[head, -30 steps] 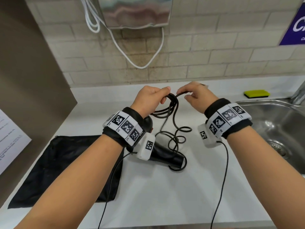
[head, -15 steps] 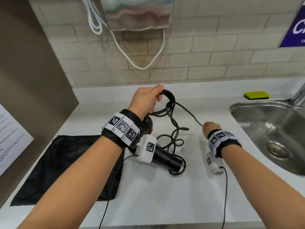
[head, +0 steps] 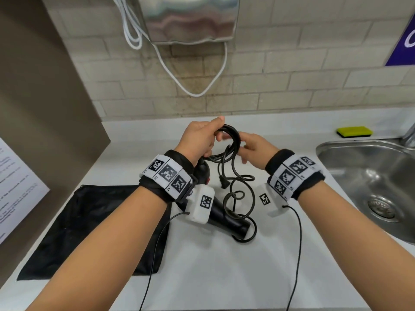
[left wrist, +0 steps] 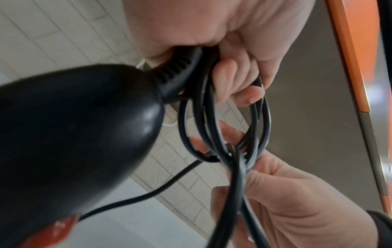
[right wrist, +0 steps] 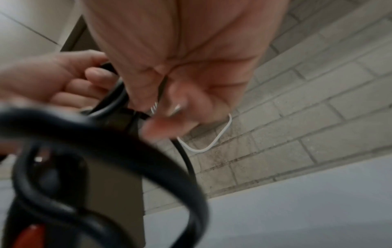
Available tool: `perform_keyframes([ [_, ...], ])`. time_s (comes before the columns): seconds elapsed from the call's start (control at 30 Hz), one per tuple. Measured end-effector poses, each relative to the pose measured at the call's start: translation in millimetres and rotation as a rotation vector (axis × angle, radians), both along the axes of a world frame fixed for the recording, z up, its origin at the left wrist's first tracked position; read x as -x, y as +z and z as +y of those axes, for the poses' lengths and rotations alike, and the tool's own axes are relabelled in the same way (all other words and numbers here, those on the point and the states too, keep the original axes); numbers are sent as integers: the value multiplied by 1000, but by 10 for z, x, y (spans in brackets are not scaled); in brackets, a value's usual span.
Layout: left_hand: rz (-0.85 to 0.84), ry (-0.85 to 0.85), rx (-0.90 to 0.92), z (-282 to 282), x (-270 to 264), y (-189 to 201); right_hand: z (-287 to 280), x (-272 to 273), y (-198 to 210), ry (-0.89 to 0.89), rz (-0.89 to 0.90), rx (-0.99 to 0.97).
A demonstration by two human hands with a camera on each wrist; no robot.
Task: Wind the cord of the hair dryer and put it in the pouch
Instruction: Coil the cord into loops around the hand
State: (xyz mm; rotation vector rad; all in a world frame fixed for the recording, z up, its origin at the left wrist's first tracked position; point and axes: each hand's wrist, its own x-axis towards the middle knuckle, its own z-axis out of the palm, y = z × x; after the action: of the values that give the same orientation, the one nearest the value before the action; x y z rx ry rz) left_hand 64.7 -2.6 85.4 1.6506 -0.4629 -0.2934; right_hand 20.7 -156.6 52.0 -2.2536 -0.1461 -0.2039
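1. Coil of cord (head: pixel 226 140) gathered in left hand (head: pixel 199 138), fingers curled round several loops and round the cord's ribbed root at the dryer (head: pixel 226 217); left wrist view shows that clamp plainly. Dryer body slopes from under the left wrist to the counter (head: pixel 224 277), nose at 5 o'clock of the hands.

2. Right hand (head: pixel 253 151) sits at 3 o'clock of the coil, touching it. Left wrist view shows its fingers pinching the strands where they cross below the coil. Right wrist view is blurred, so how firm that pinch is I cannot say.

3. Risk: the loops spring apart. The cord looks stiff and kinked; if either hand slackens while shifting its hold, the coil probably opens and the winding is lost.

4. Risk: tangle. Loose curls (head: pixel 241 194) hang at 6 o'clock of the hands and lie over the dryer barrel. Pulling the next length up through them could draw a knot, or snag on the barrel.

5. Risk: plug (head: pixel 224 184) swings. It dangles free below the coil and could catch in a loop, or knock the dryer, on a quick pull.

6. Risk: strain at the cord root. The dryer's weight seems to hang partly from the left hand's hold there; a sharp lift could bend that joint hard.

7. Pouch (head: pixel 89 225) lies flat at 8 o'clock of the hands, mouth apparently closed. With both hands busy, opening it means letting go of something. The hands' own sensor leads trail across it and could drag it.
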Motion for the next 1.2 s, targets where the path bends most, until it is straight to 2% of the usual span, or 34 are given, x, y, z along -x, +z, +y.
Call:
perform_keyframes([
  [0.1, 3, -15, -21, -28, -6, 8, -34, -9, 27, 41, 94, -6],
  [0.27, -1, -45, -42, -20, -20, 15, -137, -133, -7, -31, -58, 44],
  [0.47, -12, -38, -45, 45, -26, 10, -319, -234, -128, -369, -101, 29],
  [0.57, -1, -39, -19, 111, -9, -3, -607, -302, -310, -602, 59, 14],
  [0.67, -25, 0, 3, 205, -15, -32, -915, -265, -509, -676, 449, 258],
  [0.73, -37, 13, 9, 207, -14, -50, -919, -243, -590, -634, 557, 396],
  [0.83, -31, 10, 28, 136, 15, -57, -731, -248, -673, -531, 626, 474],
  [0.93, -25, 18, 42, 109, 22, -61, -506, -262, -597, -411, 588, 552],
  [1.0, -24, 23, 47, 108, 17, -55, -356, -236, -475, -369, 401, 363],
  [1.07, -25, 25, 53, 97, 13, -51, -197, -147, -274, -220, 167, 115],
  [1.13, -25, 26, 56, 81, 11, -44, -81, -88, -97, 14, 155, -45],
  [1.2, -20, 30, 57, 71, 8, -38, -24, -62, -10, 136, 181, -59],
])
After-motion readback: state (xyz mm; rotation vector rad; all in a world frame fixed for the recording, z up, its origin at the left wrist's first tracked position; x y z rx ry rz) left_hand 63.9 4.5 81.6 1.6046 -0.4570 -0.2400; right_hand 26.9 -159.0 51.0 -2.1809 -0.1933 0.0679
